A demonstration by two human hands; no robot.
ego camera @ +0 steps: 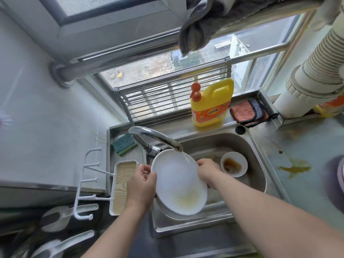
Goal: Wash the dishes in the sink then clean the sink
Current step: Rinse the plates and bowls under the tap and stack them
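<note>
A white plate (178, 183) with a yellowish smear near its lower edge is held tilted over the steel sink (258, 175). My left hand (141, 185) grips its left rim and my right hand (206, 169) grips its right rim. Water runs from the chrome faucet (156, 136) onto the plate's upper edge. A small white bowl (234, 166) with brown sauce sits in the basin to the right of my right hand.
A green and yellow sponge (124, 144) lies left of the faucet. A yellow detergent bottle (211, 103) and folded cloths (249, 113) stand on the sill. A white tray (122, 185) with hooks sits left of the sink. A brown spill (294, 168) marks the right counter.
</note>
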